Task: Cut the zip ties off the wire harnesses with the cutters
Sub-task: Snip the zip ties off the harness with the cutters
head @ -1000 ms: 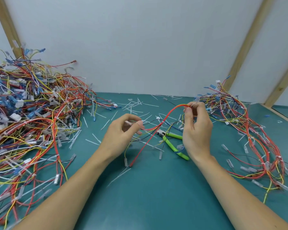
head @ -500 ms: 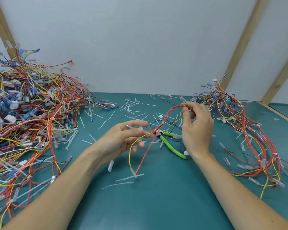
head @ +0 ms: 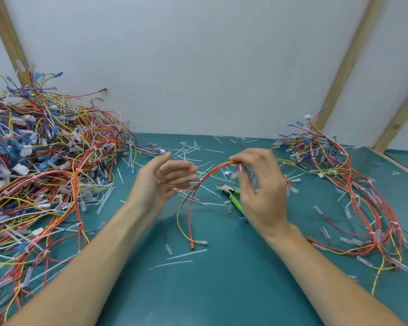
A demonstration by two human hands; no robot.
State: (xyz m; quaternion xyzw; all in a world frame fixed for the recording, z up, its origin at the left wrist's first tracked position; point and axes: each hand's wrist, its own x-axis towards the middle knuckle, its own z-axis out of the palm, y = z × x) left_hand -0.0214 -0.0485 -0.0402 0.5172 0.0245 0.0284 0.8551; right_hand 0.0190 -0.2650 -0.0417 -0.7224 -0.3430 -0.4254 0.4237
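Harness up in your hands, cutters idle on the desk

The wire harness (head: 199, 188) arches above the desk (head: 222, 290), pinched at its top by your right hand (head: 260, 191); your left hand (head: 165, 177) lies open-fingered against its lower strands. The cutters (head: 232, 196) rest just behind your right hand. The single pinch may let the loose wires slip, and the dangling ends could snag the cut ties (head: 186, 254) below.

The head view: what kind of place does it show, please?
Probably a workbench for sorting or reworking wire harnesses. A big pile of harnesses covers the left of the green table, cut zip ties lie scattered, and green-handled cutters lie there.
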